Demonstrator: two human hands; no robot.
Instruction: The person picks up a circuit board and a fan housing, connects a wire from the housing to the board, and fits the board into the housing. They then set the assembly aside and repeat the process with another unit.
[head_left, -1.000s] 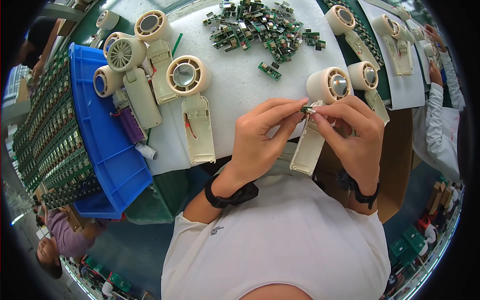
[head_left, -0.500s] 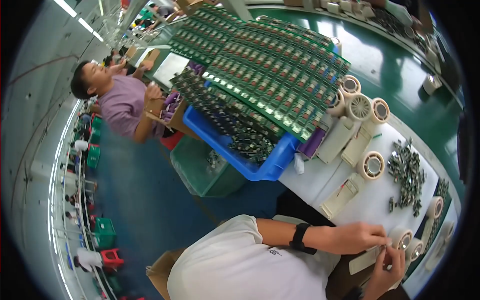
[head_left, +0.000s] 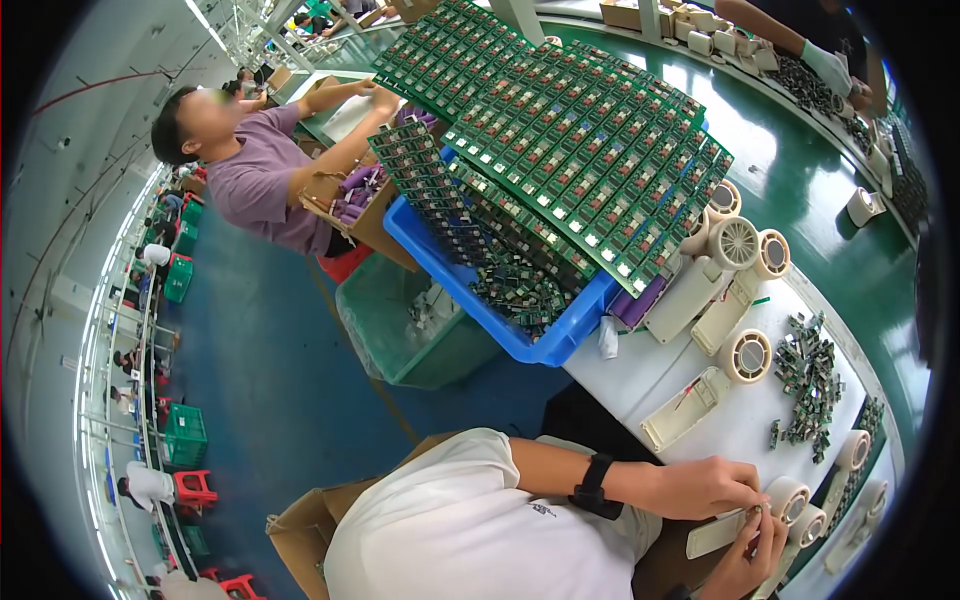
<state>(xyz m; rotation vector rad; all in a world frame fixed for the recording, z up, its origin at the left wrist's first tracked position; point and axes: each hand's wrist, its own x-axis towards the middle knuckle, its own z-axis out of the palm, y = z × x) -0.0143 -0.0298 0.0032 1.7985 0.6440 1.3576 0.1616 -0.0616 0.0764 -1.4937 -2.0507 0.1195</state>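
Left hand point(head_left: 703, 487), right hand point(head_left: 750, 560) — close together, digits bent.

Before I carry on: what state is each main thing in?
Left hand: fingers bent, hold unclear
Right hand: fingers bent, hold unclear
Fan at hands: partly hidden
Handle with red wire: open
Loose circuit boards: heaped
Blue bin: open, holding circuit boards
Green crate: open

An electronics factory. Circuit boards point(head_left: 580, 150) crowd a blue bin point(head_left: 562, 342) beside a tabletop point(head_left: 620, 392) of fans point(head_left: 750, 357). Workers point(head_left: 150, 485) line a distant row
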